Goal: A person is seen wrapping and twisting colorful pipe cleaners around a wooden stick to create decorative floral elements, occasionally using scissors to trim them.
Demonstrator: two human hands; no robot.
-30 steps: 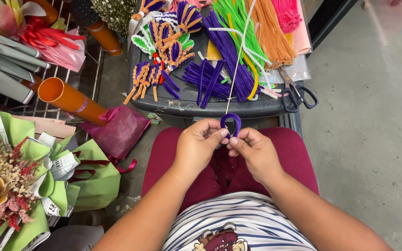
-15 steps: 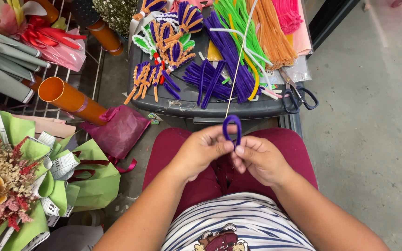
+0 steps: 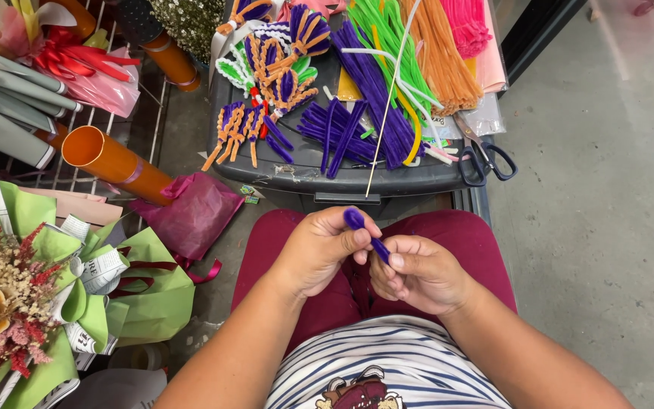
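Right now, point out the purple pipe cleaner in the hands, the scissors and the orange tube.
purple pipe cleaner [image 3: 356, 220], head view, folded tip.
scissors [image 3: 486, 160], head view, black handles.
orange tube [image 3: 119, 164], head view, side wall.

A florist's craft corner: heaps of coloured fuzzy pipe cleaners [image 3: 387, 68] on a dark plastic bin lid [image 3: 297, 170], green-paper-wrapped dried-flower bouquet [image 3: 17, 295], orange cardboard tubes [image 3: 111, 163].

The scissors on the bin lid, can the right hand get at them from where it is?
Probably yes. The scissors lie uncovered at the lid's right edge, ahead of the right hand, nothing between. But that hand shares a grip on the purple pipe cleaner with the left hand.
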